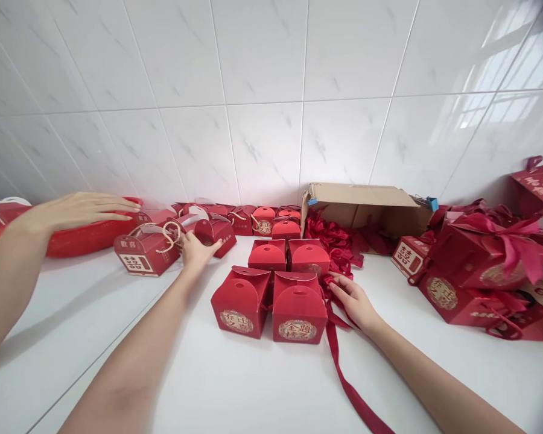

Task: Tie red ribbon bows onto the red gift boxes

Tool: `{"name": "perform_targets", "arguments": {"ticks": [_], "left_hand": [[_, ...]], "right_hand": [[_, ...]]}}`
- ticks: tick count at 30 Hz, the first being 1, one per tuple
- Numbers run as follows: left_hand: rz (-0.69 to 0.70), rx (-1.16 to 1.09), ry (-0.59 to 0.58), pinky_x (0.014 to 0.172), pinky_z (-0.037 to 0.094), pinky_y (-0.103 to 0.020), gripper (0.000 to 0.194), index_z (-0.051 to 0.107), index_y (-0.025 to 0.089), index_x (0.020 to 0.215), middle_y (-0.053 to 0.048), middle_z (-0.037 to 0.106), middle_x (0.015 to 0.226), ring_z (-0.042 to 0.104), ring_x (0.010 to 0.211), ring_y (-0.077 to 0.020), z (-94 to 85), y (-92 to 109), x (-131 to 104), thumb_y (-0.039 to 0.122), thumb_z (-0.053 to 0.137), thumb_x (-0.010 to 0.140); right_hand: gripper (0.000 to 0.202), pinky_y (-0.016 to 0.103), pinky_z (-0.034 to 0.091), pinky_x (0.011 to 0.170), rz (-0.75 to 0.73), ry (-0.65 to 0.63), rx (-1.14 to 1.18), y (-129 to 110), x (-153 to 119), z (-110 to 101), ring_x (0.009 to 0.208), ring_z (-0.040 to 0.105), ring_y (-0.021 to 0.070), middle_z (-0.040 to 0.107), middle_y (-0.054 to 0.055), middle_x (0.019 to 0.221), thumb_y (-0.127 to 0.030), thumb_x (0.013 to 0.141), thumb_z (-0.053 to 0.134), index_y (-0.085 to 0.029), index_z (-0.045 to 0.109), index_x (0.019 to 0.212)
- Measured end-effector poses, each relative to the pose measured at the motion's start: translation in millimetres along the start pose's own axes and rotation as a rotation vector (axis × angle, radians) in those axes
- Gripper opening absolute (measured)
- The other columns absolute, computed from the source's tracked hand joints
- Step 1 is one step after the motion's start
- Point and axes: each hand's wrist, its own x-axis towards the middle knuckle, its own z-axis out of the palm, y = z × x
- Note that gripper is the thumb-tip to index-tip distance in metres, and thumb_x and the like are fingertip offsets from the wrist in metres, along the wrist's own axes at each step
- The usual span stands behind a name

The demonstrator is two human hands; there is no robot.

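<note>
My left hand (196, 250) is at a small red box (221, 232) left of centre, its thumb and fingers spread around the near side. A red box with a cord handle (145, 250) stands just left of it. My right hand (350, 298) pinches a dark red ribbon (346, 386), which trails toward the front edge of the view. Beside that hand, two larger red boxes with gold emblems, one at the left (241, 304) and one at the right (298, 307), stand in front of two more red boxes.
Another person's hand (90, 208) reaches over a red basin (88, 238) at the left. An open cardboard box (362, 196) with red ribbons stands by the tiled wall. Red boxes with bows (484, 265) are piled at the right.
</note>
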Motion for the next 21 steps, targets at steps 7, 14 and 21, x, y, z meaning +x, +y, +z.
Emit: {"name": "perform_targets", "arguments": {"ticks": [7,14,21], "left_hand": [[0.093,0.003,0.010,0.112,0.018,-0.056,0.096,0.021,0.008,0.144,-0.022,0.000,0.156,0.005,0.142,-0.0438,5.8,23,-20,0.045,0.067,0.070],[0.182,-0.136,-0.109,0.107,0.034,-0.049,0.079,0.014,0.015,0.147,-0.021,0.031,0.149,0.035,0.135,-0.0331,24.5,18,-22,0.043,0.051,0.084],[0.387,-0.192,-0.289,0.097,0.046,-0.036,0.059,0.028,0.024,0.145,-0.010,0.054,0.136,0.053,0.122,-0.0225,43.4,26,-31,0.034,0.042,0.089]], "right_hand": [[0.027,0.043,0.037,0.102,-0.047,0.019,-0.052,4,1,0,0.114,0.056,0.0266,0.060,0.011,0.126,-0.045,0.082,0.053,-0.020,0.063,0.079],[0.025,0.041,0.038,0.101,-0.062,0.018,-0.081,3,2,1,0.115,0.056,0.0250,0.060,0.009,0.126,-0.042,0.083,0.051,-0.021,0.064,0.081],[0.025,0.042,0.037,0.100,-0.046,0.010,-0.114,1,0,0,0.116,0.054,0.0262,0.060,0.010,0.125,-0.042,0.084,0.050,-0.021,0.061,0.077]]}}
